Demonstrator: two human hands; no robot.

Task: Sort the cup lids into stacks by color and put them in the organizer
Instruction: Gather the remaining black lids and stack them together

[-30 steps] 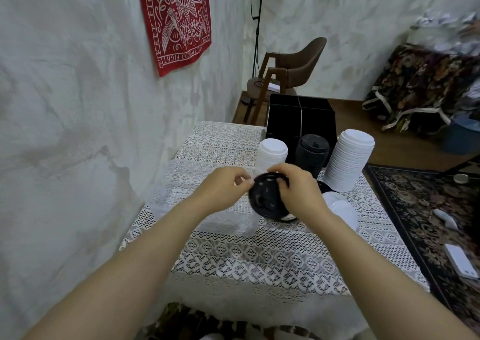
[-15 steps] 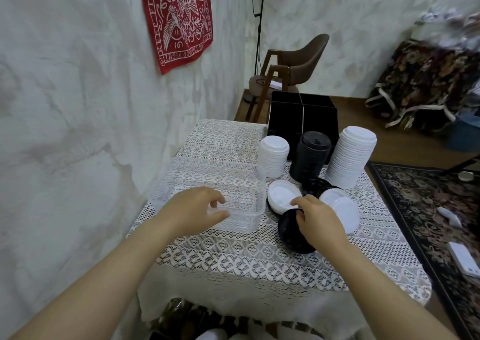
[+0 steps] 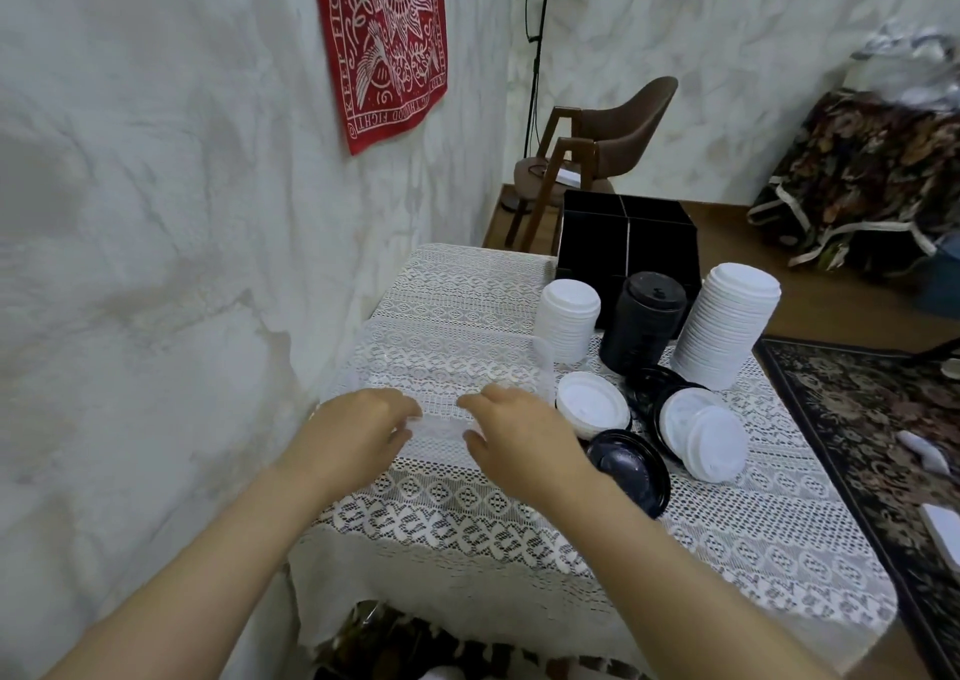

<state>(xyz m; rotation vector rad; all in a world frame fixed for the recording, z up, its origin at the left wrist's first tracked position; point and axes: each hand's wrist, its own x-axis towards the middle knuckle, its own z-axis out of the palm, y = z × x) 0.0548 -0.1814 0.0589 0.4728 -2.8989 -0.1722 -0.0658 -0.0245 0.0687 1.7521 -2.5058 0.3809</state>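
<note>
A clear plastic container (image 3: pixel 457 373) stands on the lace tablecloth left of the lids. My left hand (image 3: pixel 358 430) and my right hand (image 3: pixel 519 435) both grip its near wall, fingers curled over the rim. A loose black lid (image 3: pixel 628 466) lies flat just right of my right wrist. Loose white lids (image 3: pixel 592 409) (image 3: pixel 711 440) lie beyond it over other black lids (image 3: pixel 649 380). Behind them stand a short white stack (image 3: pixel 569 323), a black stack (image 3: pixel 644 326) and a tall white stack (image 3: pixel 727 331). The black divided organizer (image 3: pixel 628 243) sits at the table's far edge.
The table (image 3: pixel 727 539) is pushed against a white wall (image 3: pixel 156 264) on the left. A brown chair (image 3: pixel 613 144) stands behind the organizer. A patterned rug (image 3: pixel 872 419) with small white items lies on the floor to the right.
My right hand put the black lid down on the table and moved left to the clear container. My left hand went from the lid to the container and stayed there.
</note>
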